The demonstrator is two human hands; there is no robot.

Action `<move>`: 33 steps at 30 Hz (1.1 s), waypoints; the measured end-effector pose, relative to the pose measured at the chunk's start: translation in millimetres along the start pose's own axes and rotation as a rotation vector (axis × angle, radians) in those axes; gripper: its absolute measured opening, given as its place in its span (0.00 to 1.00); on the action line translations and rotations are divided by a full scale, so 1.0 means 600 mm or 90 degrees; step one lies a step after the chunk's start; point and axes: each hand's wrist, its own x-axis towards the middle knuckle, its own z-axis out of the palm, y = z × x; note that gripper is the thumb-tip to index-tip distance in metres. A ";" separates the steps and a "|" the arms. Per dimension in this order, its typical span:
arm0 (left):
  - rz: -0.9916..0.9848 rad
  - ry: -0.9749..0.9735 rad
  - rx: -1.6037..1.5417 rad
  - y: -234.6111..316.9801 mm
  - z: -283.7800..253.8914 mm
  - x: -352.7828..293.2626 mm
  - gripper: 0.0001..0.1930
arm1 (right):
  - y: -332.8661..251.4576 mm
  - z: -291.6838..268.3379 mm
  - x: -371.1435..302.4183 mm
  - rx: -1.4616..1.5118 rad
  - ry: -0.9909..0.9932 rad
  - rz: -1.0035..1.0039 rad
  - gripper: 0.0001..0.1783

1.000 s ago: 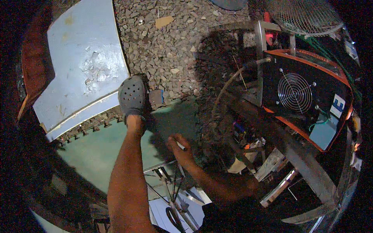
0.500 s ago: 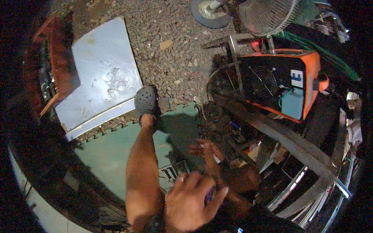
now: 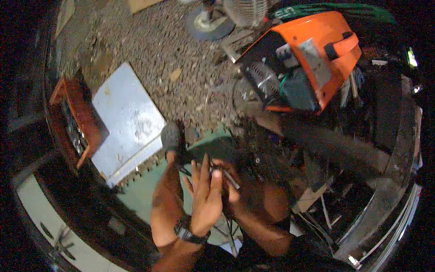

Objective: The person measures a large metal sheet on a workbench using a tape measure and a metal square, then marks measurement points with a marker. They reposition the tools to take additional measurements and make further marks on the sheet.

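My left hand (image 3: pixel 206 197), with a dark watch (image 3: pixel 189 232) on its wrist, is raised beside the right one. Its fingers are stretched out and slightly apart, and its thumb reaches toward the right fingers. My right hand (image 3: pixel 232 195) is closed around a thin grey rod-like thing (image 3: pixel 232 180) that slants down to the right; blur hides its exact kind. A small dark shape shows between the two hands, too unclear to name. Below the hands are my bare leg (image 3: pixel 168 211) and a grey clog (image 3: pixel 171 137) on the foot, beside a green mat (image 3: pixel 140 195).
A pale sheet-metal panel (image 3: pixel 129 113) lies ahead on gravel (image 3: pixel 181 86), beside a rusty brown metal frame (image 3: pixel 79 115). To the right stand an orange machine (image 3: pixel 335 50) and a thick metal beam (image 3: pixel 326 140). A fan (image 3: pixel 247 11) on a round base (image 3: pixel 195 27) is farther off.
My view has turned and shifted. My left hand has moved up and forward, its curled fingers straightening, and now meets the right hand. The right hand keeps a thin thing in its fingers.
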 end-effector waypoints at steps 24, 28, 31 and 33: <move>-0.096 0.057 -0.419 0.047 -0.001 0.419 0.25 | 0.109 -0.059 -0.037 -0.227 0.142 0.190 0.25; 0.011 -0.030 -0.423 0.021 -0.020 0.546 0.27 | 0.109 -0.055 -0.060 -0.160 0.148 0.330 0.26; 0.030 -0.138 -0.513 -0.002 -0.039 0.623 0.29 | 0.113 -0.046 -0.062 -0.219 0.157 0.303 0.26; -0.059 -0.186 -0.621 -0.010 -0.053 0.661 0.30 | 0.116 -0.038 -0.060 -0.286 0.159 0.242 0.26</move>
